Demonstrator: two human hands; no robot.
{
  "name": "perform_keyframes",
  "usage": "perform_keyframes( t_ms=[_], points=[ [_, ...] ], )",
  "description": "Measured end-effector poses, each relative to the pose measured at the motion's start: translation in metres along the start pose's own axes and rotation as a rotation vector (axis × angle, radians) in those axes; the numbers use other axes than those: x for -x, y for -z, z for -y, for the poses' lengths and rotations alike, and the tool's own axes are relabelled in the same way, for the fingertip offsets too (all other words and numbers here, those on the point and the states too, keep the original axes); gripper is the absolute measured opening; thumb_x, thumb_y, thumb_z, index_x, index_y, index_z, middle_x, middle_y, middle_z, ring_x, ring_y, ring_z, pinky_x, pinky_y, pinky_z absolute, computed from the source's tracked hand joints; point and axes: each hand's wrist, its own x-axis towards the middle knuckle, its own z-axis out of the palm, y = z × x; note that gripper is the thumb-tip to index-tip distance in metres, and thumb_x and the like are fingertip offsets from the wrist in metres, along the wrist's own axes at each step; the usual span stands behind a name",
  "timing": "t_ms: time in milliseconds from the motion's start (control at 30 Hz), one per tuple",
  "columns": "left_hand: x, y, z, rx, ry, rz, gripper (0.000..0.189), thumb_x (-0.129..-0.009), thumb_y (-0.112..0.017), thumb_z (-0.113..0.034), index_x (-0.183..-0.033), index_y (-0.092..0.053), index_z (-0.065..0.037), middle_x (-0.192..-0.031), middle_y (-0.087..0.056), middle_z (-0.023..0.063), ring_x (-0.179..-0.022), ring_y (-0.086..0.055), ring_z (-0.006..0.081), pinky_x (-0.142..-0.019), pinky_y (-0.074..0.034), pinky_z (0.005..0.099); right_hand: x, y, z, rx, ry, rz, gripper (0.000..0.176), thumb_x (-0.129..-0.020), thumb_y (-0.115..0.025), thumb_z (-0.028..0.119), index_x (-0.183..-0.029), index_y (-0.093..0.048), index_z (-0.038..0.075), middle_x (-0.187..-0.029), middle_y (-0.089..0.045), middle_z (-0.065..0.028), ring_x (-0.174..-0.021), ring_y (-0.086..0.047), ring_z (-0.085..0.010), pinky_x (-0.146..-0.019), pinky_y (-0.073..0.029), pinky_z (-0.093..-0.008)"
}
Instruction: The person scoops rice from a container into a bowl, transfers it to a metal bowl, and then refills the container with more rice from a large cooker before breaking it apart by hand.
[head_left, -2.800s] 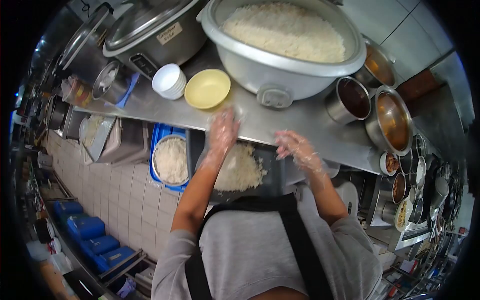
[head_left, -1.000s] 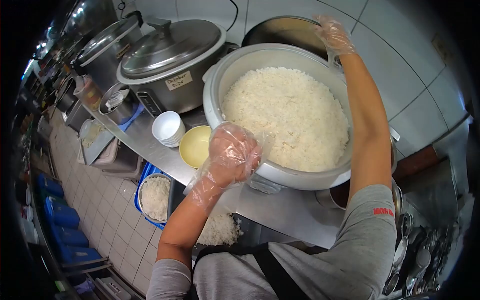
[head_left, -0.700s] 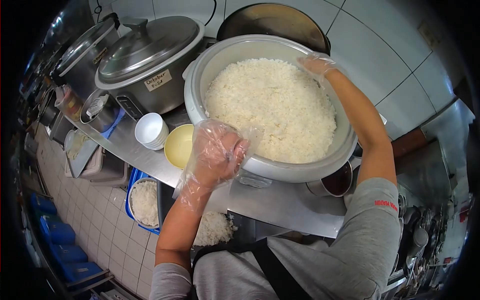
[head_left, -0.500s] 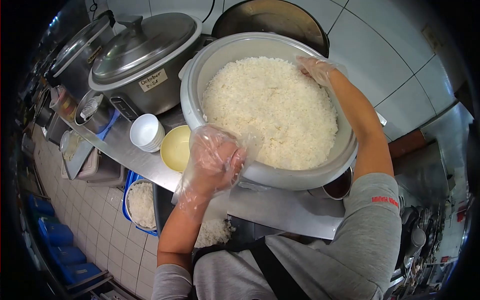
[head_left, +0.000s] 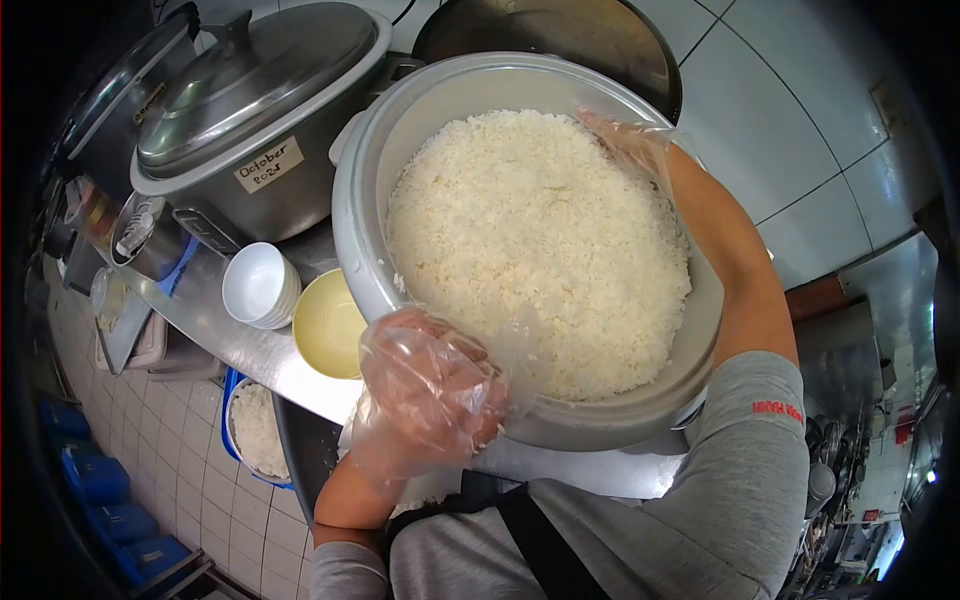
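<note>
A large round metal pot [head_left: 362, 225], full of cooked white rice [head_left: 535, 250], stands in front of me and tips slightly toward me. My left hand [head_left: 432, 375], in a loose clear plastic glove, is closed at the pot's near-left rim; its fingertips are partly hidden. On the far right, my right hand [head_left: 628, 145], also gloved, reaches over the rim. Its fingers lie stretched out along the inner wall, against the edge of the rice.
Left of the pot sit a yellow bowl [head_left: 328, 325], stacked white bowls [head_left: 262, 287] and a lidded rice cooker [head_left: 270, 110]. A rice-filled container [head_left: 258, 430] is lower down. A big round pan [head_left: 560, 35] leans on the tiled wall [head_left: 765, 110].
The pot and rice appear nearer and lower in view, with the near rim closer to my body. Both hands stay at the pot. The view has shifted too.
</note>
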Motion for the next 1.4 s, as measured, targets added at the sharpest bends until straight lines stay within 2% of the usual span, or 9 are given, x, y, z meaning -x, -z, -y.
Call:
perform_keyframes(
  t_ms=[367,533,633,733,833,933,1000,1133,1400],
  points=[
    [-0.007,-0.001,0.004,0.030,-0.018,0.043,0.019,-0.051,-0.068,-0.021,-0.069,-0.062,-0.020,-0.067,-0.059,-0.0031,-0.063,-0.060,0.0171,-0.058,-0.049,0.0347,-0.011,-0.019,-0.005,-0.121,0.029,0.054,0.089,-0.082,-0.036,0.073,-0.145,-0.024,0.011,-0.148,-0.024,-0.0151,-0.136,-0.025,-0.0294,-0.110,-0.022,-0.0436],
    [-0.010,0.004,0.003,0.005,-0.026,0.107,0.021,-0.049,-0.068,-0.024,-0.068,-0.061,-0.020,-0.068,-0.058,-0.0029,-0.064,-0.060,0.0173,-0.058,-0.048,0.0338,-0.027,-0.022,-0.013,-0.413,0.027,0.271,0.092,-0.078,-0.037,0.077,-0.145,-0.025,0.015,-0.150,-0.021,-0.0122,-0.137,-0.022,-0.0288,-0.111,-0.019,-0.0428],
    [-0.010,0.004,0.002,-0.060,-0.031,0.134,0.023,-0.048,-0.068,-0.025,-0.069,-0.061,-0.020,-0.069,-0.058,-0.0026,-0.064,-0.060,0.0173,-0.058,-0.048,0.0335,-0.038,-0.024,-0.020,-0.351,0.047,0.114,0.091,-0.079,-0.037,0.076,-0.144,-0.027,0.014,-0.149,-0.024,-0.0132,-0.136,-0.024,-0.0296,-0.110,-0.021,-0.0432],
    [-0.004,-0.001,0.005,-0.115,-0.074,0.109,0.024,-0.047,-0.068,-0.026,-0.069,-0.061,-0.020,-0.070,-0.059,-0.0027,-0.064,-0.060,0.0177,-0.058,-0.047,0.0344,0.009,-0.028,0.009,-0.115,0.072,-0.229,0.093,-0.078,-0.039,0.076,-0.143,-0.030,0.010,-0.148,-0.025,-0.0168,-0.138,-0.021,-0.0297,-0.111,-0.018,-0.0449],
    [-0.009,-0.001,0.003,-0.083,-0.057,0.103,0.022,-0.047,-0.068,-0.024,-0.066,-0.060,-0.019,-0.068,-0.059,-0.0023,-0.063,-0.060,0.0182,-0.058,-0.047,0.0345,-0.002,0.006,0.009,-0.344,0.182,-0.036,0.097,-0.075,-0.038,0.080,-0.142,-0.032,0.011,-0.147,-0.027,-0.0183,-0.137,-0.021,-0.0329,-0.110,-0.016,-0.0499],
    [-0.010,-0.002,0.002,-0.081,-0.059,0.060,0.020,-0.047,-0.067,-0.022,-0.064,-0.058,-0.018,-0.064,-0.057,-0.0017,-0.061,-0.058,0.0186,-0.057,-0.046,0.0343,0.035,0.029,0.045,-0.266,0.042,-0.245,0.102,-0.070,-0.041,0.083,-0.142,-0.033,0.010,-0.144,-0.031,-0.0195,-0.136,-0.021,-0.0356,-0.109,-0.016,-0.0523],
    [-0.010,-0.001,0.002,-0.065,-0.062,0.081,0.018,-0.047,-0.066,-0.020,-0.062,-0.057,-0.017,-0.062,-0.055,-0.0018,-0.059,-0.057,0.0186,-0.057,-0.046,0.0345,-0.013,0.031,0.031,-0.195,0.006,-0.148,0.104,-0.067,-0.048,0.082,-0.140,-0.035,0.010,-0.141,-0.036,-0.0188,-0.132,-0.028,-0.0364,-0.107,-0.022,-0.0512],
    [-0.004,-0.005,0.005,-0.040,-0.061,0.044,0.017,-0.048,-0.066,-0.020,-0.061,-0.055,-0.017,-0.061,-0.053,-0.0016,-0.057,-0.055,0.0194,-0.058,-0.045,0.0362,-0.009,0.011,0.023,-0.214,0.081,0.025,0.098,-0.068,-0.050,0.079,-0.139,-0.037,0.012,-0.137,-0.039,-0.0187,-0.130,-0.032,-0.0351,-0.103,-0.027,-0.0507],
    [-0.008,-0.001,-0.001,-0.171,-0.070,0.069,0.014,-0.052,-0.065,-0.020,-0.062,-0.056,-0.016,-0.063,-0.054,-0.0006,-0.064,-0.056,0.0212,-0.062,-0.045,0.0366,0.032,-0.006,0.038,-0.038,0.366,0.074,0.088,-0.070,-0.054,0.073,-0.136,-0.040,0.017,-0.130,-0.046,-0.0186,-0.124,-0.040,-0.0324,-0.097,-0.036,-0.0498]
  ],
)
